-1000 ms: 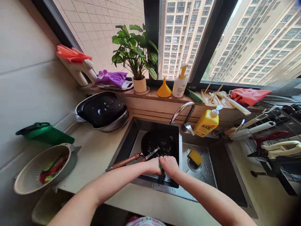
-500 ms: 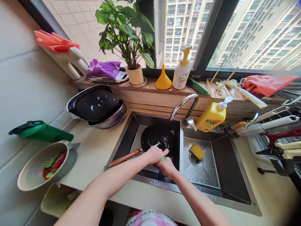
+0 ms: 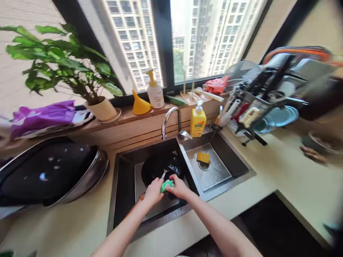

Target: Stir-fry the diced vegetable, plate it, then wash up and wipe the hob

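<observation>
A black frying pan (image 3: 150, 167) with a wooden handle lies in the left sink basin (image 3: 122, 185), with water glinting inside it. Over the pan's near side, my left hand (image 3: 154, 190) is closed around a utensil with a silvery neck (image 3: 164, 174); its far end is lost against the dark pan. My right hand (image 3: 180, 187) grips a green and white scrubber (image 3: 167, 185) between thumb and fingers, right beside the left hand. Part of the scrubber touches the left hand's fingers. The pan handle is partly behind my left forearm.
A chrome faucet (image 3: 171, 116) arches behind the basins. The right basin holds a yellow sponge (image 3: 203, 157) by its drain. A yellow AXE bottle (image 3: 198, 121) stands behind it. Dark pans (image 3: 53, 171) sit on the left counter; a dish rack (image 3: 257, 103) stands right.
The view has swung to the right, bringing the dish rack in. My hands have shifted apart, and much more of the green and white scrubber shows between them.
</observation>
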Demonstrator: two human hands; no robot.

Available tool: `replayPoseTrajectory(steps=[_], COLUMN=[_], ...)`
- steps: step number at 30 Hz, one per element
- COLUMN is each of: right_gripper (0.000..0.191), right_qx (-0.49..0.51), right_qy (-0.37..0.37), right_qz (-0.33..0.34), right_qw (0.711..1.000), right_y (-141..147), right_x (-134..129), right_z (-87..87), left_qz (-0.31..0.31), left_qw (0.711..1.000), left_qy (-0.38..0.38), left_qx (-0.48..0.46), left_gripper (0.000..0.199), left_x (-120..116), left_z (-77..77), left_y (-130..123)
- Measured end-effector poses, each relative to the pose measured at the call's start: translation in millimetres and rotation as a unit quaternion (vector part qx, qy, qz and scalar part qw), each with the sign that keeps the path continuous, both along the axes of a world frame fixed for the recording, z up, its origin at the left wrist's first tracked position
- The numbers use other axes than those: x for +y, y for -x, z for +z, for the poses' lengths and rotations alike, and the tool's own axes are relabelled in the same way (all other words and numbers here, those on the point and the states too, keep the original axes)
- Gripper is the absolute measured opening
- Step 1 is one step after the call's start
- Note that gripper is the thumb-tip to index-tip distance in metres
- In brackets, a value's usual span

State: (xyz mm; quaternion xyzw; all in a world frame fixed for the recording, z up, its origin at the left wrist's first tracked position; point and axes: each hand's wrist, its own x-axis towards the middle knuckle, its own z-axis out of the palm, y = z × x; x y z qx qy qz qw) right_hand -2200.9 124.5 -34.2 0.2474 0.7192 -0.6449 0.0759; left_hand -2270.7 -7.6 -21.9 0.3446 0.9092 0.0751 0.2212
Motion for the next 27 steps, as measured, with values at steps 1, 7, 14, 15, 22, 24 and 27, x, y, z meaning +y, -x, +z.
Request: replayPoseTrajectory(steps=[1, 7, 14, 15, 22, 24, 27], right_gripper=[0.044, 0.045, 0.025, 0.023, 0.011, 0.016, 0.018], right_qx=[0.031, 0.07, 0.066, 0.108, 0.028, 0.026, 0.067], right_qy=[-0.017, -0.055, 0.033, 0.049, -0.158, -0.2, -0.197], right_qz=[-0.038, -0.292, -0.499, -0.525, -0.751, -0.766, -0.807], right_qw=[0.999, 0.952, 0.864, 0.843, 0.641, 0.611, 0.553], right_y=[-6, -110, -356, -394, -633, -694, -773], right_x=[0, -15, -87, -105, -240, -279, -333], right_z=[4.7, 34.3, 100.2, 108.2, 89.5, 75.1, 62.7], left_qz=[-0.009, 0.172, -0.029, -0.084, -0.482, -0.575, -0.668], left_qw=[0.999, 0.823, 0.783, 0.775, 0.729, 0.674, 0.585], left_qy=[-0.028, -0.287, -0.168, -0.134, -0.009, -0.007, 0.042], left_qx=[-0.013, -0.458, -0.598, -0.612, -0.486, -0.464, -0.458], left_gripper=[0.037, 0.056, 0.063, 0.065, 0.054, 0.049, 0.064], left_x=[-7, -16, 16, 20, 21, 1, -42], left_z=[2.7, 15.4, 18.5, 20.0, 4.2, -1.4, 1.6], left_y=[-2, -60, -231, -260, -502, -584, -701])
